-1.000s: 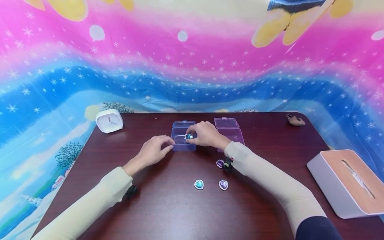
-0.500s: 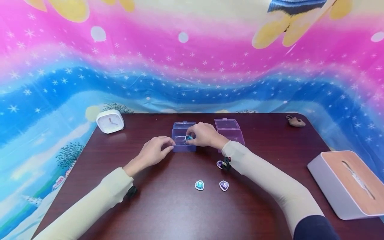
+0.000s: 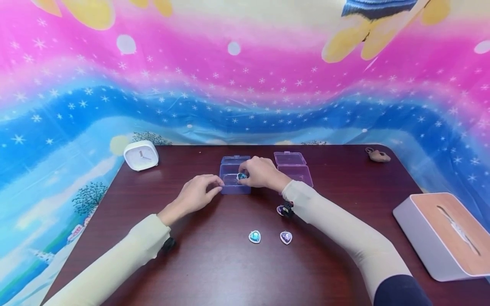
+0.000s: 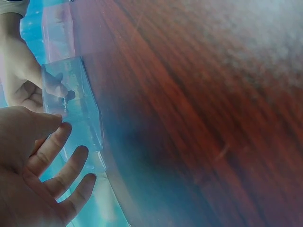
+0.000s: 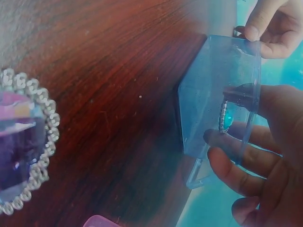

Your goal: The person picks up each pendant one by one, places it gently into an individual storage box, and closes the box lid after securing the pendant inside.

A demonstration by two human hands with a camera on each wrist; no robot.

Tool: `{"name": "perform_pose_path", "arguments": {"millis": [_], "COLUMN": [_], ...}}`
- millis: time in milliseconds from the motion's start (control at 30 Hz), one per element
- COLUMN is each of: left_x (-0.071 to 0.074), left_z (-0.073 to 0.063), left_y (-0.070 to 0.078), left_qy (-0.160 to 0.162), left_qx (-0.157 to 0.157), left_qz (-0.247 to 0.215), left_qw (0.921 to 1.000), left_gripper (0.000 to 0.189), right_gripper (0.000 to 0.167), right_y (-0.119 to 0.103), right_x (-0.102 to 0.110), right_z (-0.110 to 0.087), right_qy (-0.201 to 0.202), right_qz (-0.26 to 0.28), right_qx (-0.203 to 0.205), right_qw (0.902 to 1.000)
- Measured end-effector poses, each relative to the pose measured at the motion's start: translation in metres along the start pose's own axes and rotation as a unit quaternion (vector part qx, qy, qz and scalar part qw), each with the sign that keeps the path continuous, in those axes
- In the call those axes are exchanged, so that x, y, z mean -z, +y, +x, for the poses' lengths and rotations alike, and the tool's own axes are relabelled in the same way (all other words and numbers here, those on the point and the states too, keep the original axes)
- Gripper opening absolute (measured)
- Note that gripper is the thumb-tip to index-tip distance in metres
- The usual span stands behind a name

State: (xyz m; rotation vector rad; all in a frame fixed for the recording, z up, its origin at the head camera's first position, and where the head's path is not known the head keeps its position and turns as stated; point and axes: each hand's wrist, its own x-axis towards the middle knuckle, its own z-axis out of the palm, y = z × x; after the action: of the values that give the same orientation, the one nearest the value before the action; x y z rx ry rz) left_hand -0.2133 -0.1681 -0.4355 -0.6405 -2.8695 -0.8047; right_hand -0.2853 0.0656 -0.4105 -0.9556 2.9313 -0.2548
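Note:
A translucent blue plastic box (image 3: 235, 189) stands on the table with its lid raised. My left hand (image 3: 199, 191) holds the box at its left end, thumb and forefinger at the rim. My right hand (image 3: 262, 171) reaches into the box and pinches a teal heart-shaped gem (image 5: 227, 118) with a beaded silver edge. The gem stands on edge, seen through the box wall in the right wrist view. On the table lie another teal heart gem (image 3: 254, 236) and a purple heart gem (image 3: 285, 237). A second purple gem (image 3: 280, 210) is partly hidden by the right wrist camera.
A pink translucent box (image 3: 302, 172) with its lid up stands right of the blue one, partly behind my right hand. A white clock (image 3: 141, 155) is at back left, a small brown pouch-like item (image 3: 378, 155) at back right. A tissue box (image 3: 421, 238) stands at right.
Both hands keep almost the same place. The teal gem in my right hand sits slightly lower in the blue box than a second ago; the head view has shifted slightly.

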Motion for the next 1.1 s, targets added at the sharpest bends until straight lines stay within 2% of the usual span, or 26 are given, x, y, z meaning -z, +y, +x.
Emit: {"name": "perform_pose_path", "arguments": {"millis": [267, 433, 567, 700, 800, 933, 1100], "left_x": [0.001, 0.001, 0.0, -0.001, 0.0, 0.001, 0.001], "left_z": [0.0, -0.001, 0.0, 0.001, 0.002, 0.002, 0.003], "left_y": [-0.001, -0.001, -0.001, -0.001, -0.001, 0.0, 0.001], "left_qy": [-0.001, 0.001, 0.006, 0.006, 0.006, 0.005, 0.001], "left_qx": [0.004, 0.007, -0.002, -0.005, -0.007, -0.007, -0.005], "left_qz": [0.001, 0.004, 0.005, 0.007, 0.009, 0.007, 0.004], "left_qw": [1.0, 1.0, 1.0, 0.9999, 0.9999, 0.9999, 1.0], "left_gripper": [0.01, 0.01, 0.01, 0.011, 0.011, 0.011, 0.012], "right_gripper": [0.038, 0.041, 0.038, 0.03, 0.025, 0.024, 0.027], "right_y": [-0.004, -0.004, -0.001, 0.001, -0.001, -0.007, -0.018], "right_x": [0.002, 0.002, 0.003, 0.011, 0.021, 0.029, 0.023], "right_z": [0.0, -0.002, -0.008, -0.02, -0.034, -0.059, -0.09], "right_qy": [-0.009, -0.004, 0.033, 0.084, 0.096, 0.055, -0.057], "right_qz": [-0.009, -0.001, 0.016, 0.051, 0.069, 0.077, 0.065], "right_qx": [-0.022, -0.016, 0.01, 0.051, 0.071, 0.094, 0.12], "right_qw": [0.9997, 0.9999, 0.9993, 0.9938, 0.9905, 0.991, 0.989]}}
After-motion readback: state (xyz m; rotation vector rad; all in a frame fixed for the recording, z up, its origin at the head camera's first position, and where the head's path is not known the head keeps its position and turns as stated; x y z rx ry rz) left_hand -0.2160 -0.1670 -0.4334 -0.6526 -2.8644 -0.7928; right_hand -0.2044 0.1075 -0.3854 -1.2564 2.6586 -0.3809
